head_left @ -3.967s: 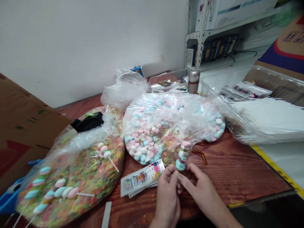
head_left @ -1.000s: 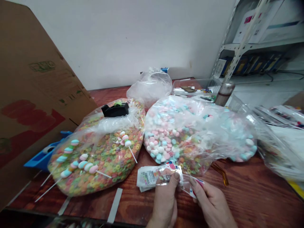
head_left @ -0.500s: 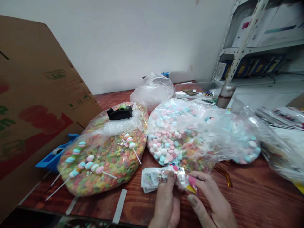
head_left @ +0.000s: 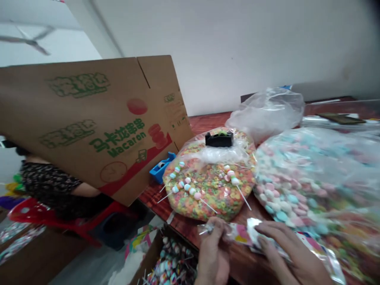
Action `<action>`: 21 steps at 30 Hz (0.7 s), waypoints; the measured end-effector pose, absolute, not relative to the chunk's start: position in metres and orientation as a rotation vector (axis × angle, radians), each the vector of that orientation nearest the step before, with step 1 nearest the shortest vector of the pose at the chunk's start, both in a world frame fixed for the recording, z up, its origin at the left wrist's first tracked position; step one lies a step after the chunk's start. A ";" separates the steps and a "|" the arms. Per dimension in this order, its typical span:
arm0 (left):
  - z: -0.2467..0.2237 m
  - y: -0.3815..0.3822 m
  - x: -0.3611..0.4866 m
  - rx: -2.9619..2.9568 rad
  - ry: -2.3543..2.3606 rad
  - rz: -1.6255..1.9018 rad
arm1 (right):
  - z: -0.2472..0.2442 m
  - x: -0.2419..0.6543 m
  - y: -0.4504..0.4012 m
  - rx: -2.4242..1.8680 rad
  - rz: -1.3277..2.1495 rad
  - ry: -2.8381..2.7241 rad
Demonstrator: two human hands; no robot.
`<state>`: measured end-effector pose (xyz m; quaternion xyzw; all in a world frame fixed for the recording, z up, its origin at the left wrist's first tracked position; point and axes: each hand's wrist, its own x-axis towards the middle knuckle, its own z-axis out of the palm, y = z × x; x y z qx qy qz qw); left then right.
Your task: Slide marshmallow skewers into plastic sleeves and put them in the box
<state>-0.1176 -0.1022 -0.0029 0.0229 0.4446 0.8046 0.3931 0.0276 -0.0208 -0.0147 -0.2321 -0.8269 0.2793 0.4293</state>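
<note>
Pinching a clear printed packet between thumb and fingers, the left hand is closed on it, with the packet's printed end extending towards the right hand. The right hand is half open, its fingers lying over printed pouches; whether it grips them I cannot tell. Just beyond the left hand sits a bag of ring cereal, carrying candy skewers and a black tape dispenser. Beyond the right hand is a bag of marshmallows. To the left hand's left and below it, an open carton holds many colourful pieces; farther left and beyond stands a large cardboard box.
</note>
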 end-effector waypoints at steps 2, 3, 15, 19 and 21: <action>0.000 -0.127 -0.150 0.023 1.173 2.122 | -0.005 -0.019 -0.021 -0.556 0.646 -2.272; 0.000 -0.139 -0.163 0.003 1.194 2.168 | -0.003 -0.043 -0.023 -0.557 0.557 -2.354; -0.007 -0.161 -0.211 -0.392 0.930 2.349 | -0.019 -0.093 -0.018 -0.758 0.347 -2.422; -0.009 -0.141 -0.206 -0.474 0.863 2.313 | -0.014 -0.008 -0.013 -0.580 0.641 -2.316; -0.011 -0.128 -0.198 -0.466 0.864 2.276 | -0.018 0.032 -0.015 -0.621 0.688 -2.264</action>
